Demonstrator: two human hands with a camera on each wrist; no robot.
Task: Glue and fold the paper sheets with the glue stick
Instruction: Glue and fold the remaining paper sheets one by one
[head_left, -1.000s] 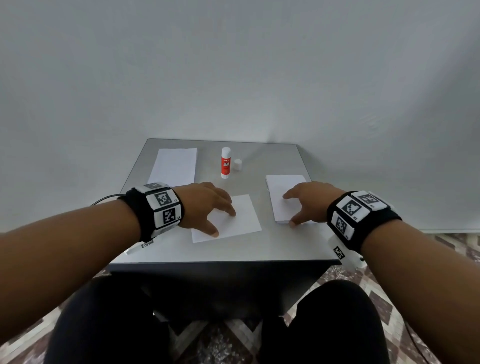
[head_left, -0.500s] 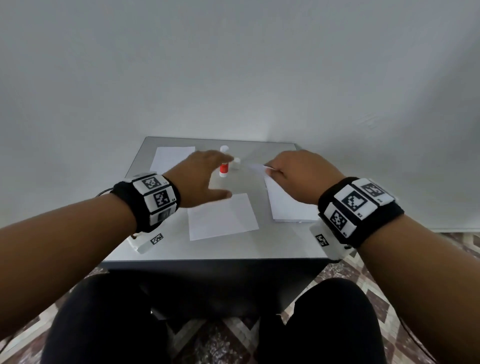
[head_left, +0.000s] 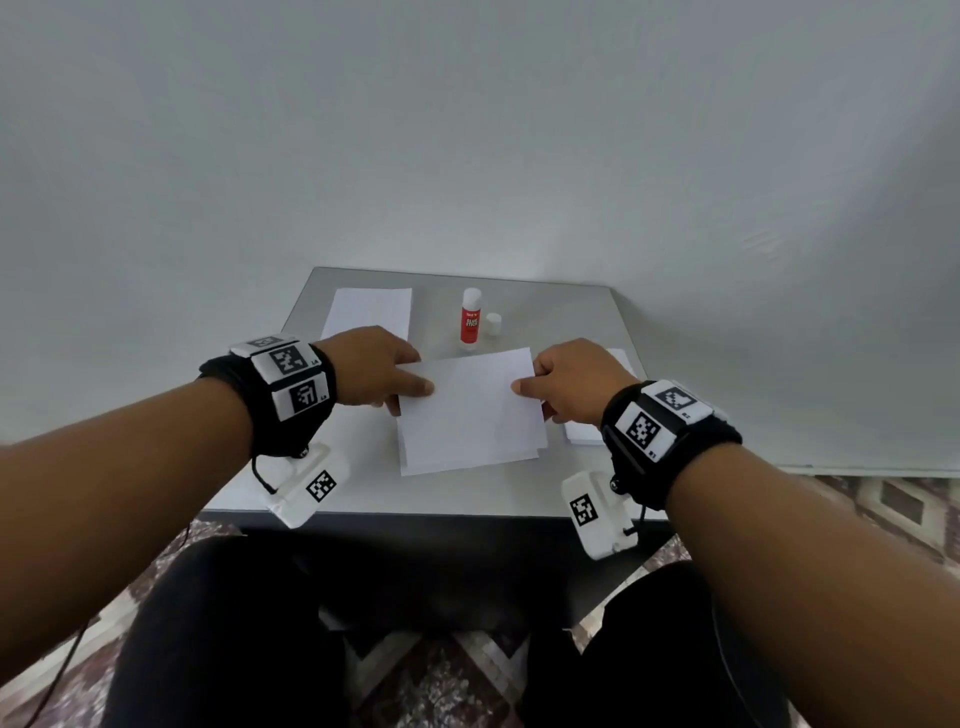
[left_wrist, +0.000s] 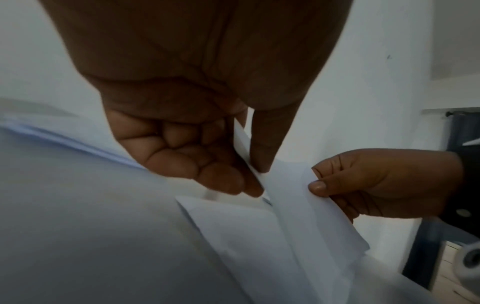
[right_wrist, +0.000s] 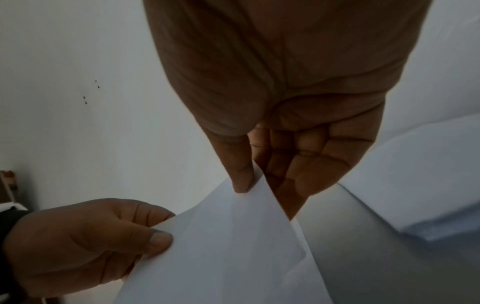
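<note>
A white paper sheet (head_left: 470, 400) hangs just above another sheet (head_left: 467, 460) lying on the grey table (head_left: 550, 322). My left hand (head_left: 410, 387) pinches its left edge between thumb and fingers; my right hand (head_left: 527, 382) pinches its right edge. The wrist views show both pinches: the left hand (left_wrist: 255, 179) on the sheet (left_wrist: 306, 222), the right hand (right_wrist: 255, 185) on the sheet (right_wrist: 233, 246). The red-and-white glue stick (head_left: 470, 323) stands uncapped at the table's back, its white cap (head_left: 493, 323) beside it.
A paper stack (head_left: 582, 434) lies at the table's right, mostly behind my right wrist. Another white sheet (head_left: 369, 312) lies at the back left. A pale wall rises right behind the table. Patterned floor shows beyond the table's sides.
My right hand lifted a sheet off the right stack and carried it left over the centre sheet. My left hand left the centre sheet, reached toward the back, then came to pinch the lifted sheet's left edge.
</note>
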